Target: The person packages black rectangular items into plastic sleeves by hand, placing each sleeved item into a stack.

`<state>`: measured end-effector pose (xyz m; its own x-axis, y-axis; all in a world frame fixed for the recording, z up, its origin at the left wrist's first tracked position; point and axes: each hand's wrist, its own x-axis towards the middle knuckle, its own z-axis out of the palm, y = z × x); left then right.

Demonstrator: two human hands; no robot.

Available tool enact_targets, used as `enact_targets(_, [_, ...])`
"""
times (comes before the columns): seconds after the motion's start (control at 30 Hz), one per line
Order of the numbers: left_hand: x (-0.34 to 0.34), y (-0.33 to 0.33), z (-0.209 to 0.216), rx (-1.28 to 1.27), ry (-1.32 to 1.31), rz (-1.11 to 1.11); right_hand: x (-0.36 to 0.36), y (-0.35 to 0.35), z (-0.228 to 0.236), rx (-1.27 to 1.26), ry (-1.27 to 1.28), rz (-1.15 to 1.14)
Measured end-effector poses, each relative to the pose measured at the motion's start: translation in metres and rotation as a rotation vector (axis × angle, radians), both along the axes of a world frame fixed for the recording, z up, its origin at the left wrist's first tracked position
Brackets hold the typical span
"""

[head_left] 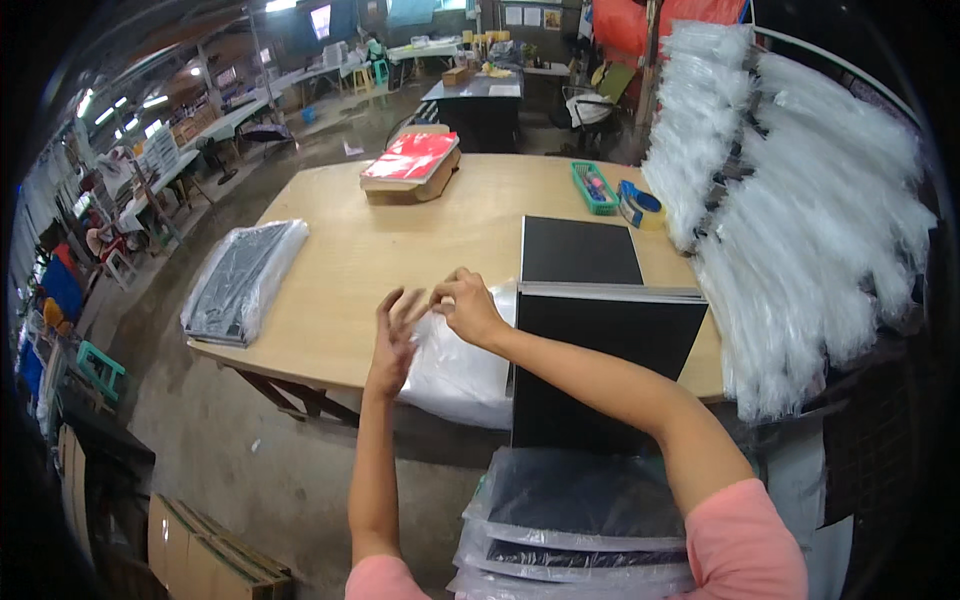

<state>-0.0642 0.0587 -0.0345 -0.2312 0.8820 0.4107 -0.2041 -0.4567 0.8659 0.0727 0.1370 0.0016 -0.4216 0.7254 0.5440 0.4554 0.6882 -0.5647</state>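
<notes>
The clear plastic bags [460,370] lie at the wooden table's [330,300] near edge, partly overhanging it. Above them, the left hand [396,338] is blurred, its fingers loosely spread; the right hand's [468,308] fingers bend toward its thumb, whether pinching film I cannot tell. Just right stand black panels [605,350]. A bagged black pack [245,280] lies by the near-left corner; a green basket [578,182] sits toward the far-right corner.

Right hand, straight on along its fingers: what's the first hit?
Probably the left hand: its blurred fingers sit just left of the right hand's fingertips. Depth is unclear from this one view, so it might pass slightly in front or behind.
</notes>
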Motion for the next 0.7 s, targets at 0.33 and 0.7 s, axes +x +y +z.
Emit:
enact_targets(0.33, [-0.097, -0.049, -0.045, -0.548, 0.898, -0.056, -0.010, -0.010, 0.008, -0.107, 0.127, -0.097])
enact_targets(0.7, [-0.098, 0.003, -0.031, -0.599, 0.119, -0.202, -0.015, -0.019, 0.006, 0.009, 0.193, -0.086])
